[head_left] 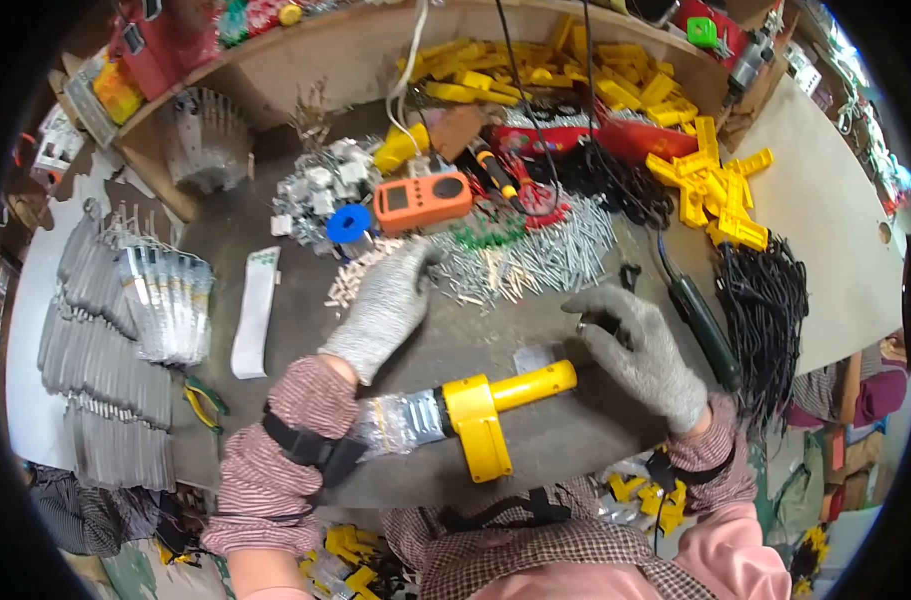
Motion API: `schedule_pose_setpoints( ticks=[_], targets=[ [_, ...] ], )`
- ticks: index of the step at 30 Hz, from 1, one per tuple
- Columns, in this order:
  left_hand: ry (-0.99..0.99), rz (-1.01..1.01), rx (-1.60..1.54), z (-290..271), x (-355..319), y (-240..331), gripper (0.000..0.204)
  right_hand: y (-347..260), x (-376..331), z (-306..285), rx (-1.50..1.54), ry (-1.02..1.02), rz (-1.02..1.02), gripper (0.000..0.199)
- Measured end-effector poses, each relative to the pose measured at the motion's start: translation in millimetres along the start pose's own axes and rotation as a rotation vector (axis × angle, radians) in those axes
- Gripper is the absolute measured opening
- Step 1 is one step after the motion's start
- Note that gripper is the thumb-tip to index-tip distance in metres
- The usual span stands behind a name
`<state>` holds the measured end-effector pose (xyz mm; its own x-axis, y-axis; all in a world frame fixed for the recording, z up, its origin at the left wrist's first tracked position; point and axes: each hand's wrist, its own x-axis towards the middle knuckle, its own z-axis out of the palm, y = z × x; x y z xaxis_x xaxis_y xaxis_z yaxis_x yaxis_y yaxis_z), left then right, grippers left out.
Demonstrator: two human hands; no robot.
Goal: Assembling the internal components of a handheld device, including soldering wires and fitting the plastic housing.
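Note:
My left hand (383,312), in a grey knit glove, reaches to the near edge of a pile of small white pieces (347,280) and silvery screws (565,245). Its fingers are bent together, and what they may hold is hidden. My right hand (643,352), gloved alike, hovers over the dark worktop with curled fingers apart from the thumb; I make out nothing firmly held. Between my forearms lies a yellow plastic tool housing with a handle (478,428), its clear-wrapped shaft (400,422) pointing left, under neither hand.
An orange meter (422,202) and blue spool (349,226) stand behind the screws. Yellow housings (715,185) and black cables (760,320) lie right, near a black-handled soldering iron (703,330). Left are clear-wrapped parts (165,300), a white strip (254,315) and pliers (205,403).

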<state>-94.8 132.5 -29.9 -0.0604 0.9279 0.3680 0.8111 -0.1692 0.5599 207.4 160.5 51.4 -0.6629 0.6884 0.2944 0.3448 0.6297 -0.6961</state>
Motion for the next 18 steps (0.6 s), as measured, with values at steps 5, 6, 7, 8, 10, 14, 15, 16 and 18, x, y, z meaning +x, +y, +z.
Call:
schedule_pose_setpoints(
  ticks=[5, 6, 7, 8, 10, 14, 15, 16, 18],
  targets=[
    [-0.208, -0.120, 0.081, -5, -25, 11, 0.027, 23, -66, 24, 0.143, 0.050, 0.287, 0.013],
    [-0.298, -0.120, 0.174, -5, -31, 12, 0.029, 19, -71, 27, 0.116, 0.071, 0.242, 0.015],
    [-0.305, -0.117, 0.172, -2, -32, 14, 0.029, 20, -73, 33, 0.117, 0.074, 0.250, 0.015],
    [-0.354, -0.040, 0.369, 2, -33, 17, 0.029, 25, -75, 41, 0.094, 0.114, 0.173, 0.016],
    [-0.360, 0.056, 0.549, 1, -36, 20, 0.029, 39, -75, 50, -0.009, 0.146, -0.047, 0.022],
    [-0.403, -0.012, 0.014, 7, -30, 61, 0.023, 48, -77, 61, -0.106, 0.101, -0.135, 0.029],
    [-0.500, -0.063, -0.179, 8, -22, 80, 0.021, 49, -79, 60, -0.106, 0.096, -0.127, 0.029],
    [-0.562, -0.132, -0.309, 14, -20, 94, 0.021, 48, -77, 60, -0.111, 0.103, -0.148, 0.029],
    [-0.624, -0.206, -0.436, 27, -20, 103, 0.020, 51, -77, 61, -0.110, 0.111, -0.169, 0.029]
  ],
)
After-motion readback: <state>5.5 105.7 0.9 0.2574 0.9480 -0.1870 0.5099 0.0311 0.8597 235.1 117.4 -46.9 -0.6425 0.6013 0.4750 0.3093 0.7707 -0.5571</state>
